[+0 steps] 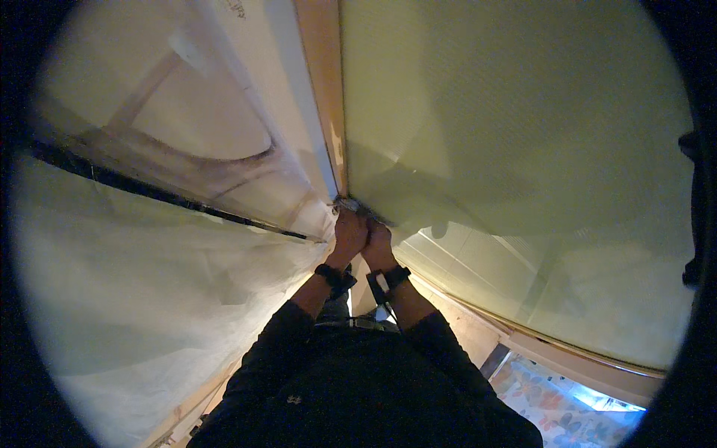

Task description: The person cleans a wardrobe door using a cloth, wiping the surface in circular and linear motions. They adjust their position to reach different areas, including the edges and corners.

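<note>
My left hand [349, 231] and my right hand [379, 240] are pressed close together in front of me. Both look closed, their fingers mostly hidden on the far side. Just beyond them shows a small dark grey thing [346, 203], too dim and small to name. It sits at the lower end of a narrow brown wooden strip [321, 67], which runs along the edge of a large pale green panel [515, 97]. Each wrist wears a dark band; the one on the right [388, 282] carries a small pale device.
To the left hang whitish, translucent sheets [149, 299], crossed by a dark slanting bar [172, 196]. A pale upright board [287, 82] stands beside the wooden strip. At lower right, a curved ledge [582, 366] borders the green panel, above a flower-patterned surface [553, 407].
</note>
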The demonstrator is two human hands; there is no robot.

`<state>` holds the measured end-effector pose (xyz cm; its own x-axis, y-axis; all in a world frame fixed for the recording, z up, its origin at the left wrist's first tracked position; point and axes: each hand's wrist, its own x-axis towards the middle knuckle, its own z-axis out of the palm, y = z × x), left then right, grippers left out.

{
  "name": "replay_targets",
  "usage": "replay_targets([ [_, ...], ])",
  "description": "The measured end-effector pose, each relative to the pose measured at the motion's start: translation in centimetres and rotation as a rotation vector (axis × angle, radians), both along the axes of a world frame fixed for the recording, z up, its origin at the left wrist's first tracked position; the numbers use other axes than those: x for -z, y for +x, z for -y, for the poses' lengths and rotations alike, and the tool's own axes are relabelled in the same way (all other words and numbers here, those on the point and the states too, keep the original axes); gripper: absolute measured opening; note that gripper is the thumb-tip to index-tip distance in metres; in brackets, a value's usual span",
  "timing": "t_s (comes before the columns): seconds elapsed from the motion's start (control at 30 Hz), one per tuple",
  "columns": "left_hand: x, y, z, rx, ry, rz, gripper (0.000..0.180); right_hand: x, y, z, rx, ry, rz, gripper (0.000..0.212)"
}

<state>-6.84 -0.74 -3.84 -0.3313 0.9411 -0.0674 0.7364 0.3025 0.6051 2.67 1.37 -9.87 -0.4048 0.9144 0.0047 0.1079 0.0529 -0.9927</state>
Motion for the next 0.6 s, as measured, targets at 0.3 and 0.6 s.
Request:
replay_targets([
  [0.3,17.3,-3.5,0.6,0.16,0.152,0.189,0.036,2.1,-0.6,1.8,-0.096,0.289,0.833,0.043],
  [0.6,15.5,2.5,2.8,0.233,0.083,0.212,0.035,7.4,6.5,5.7,0.118,0.324,0.604,0.022],
])
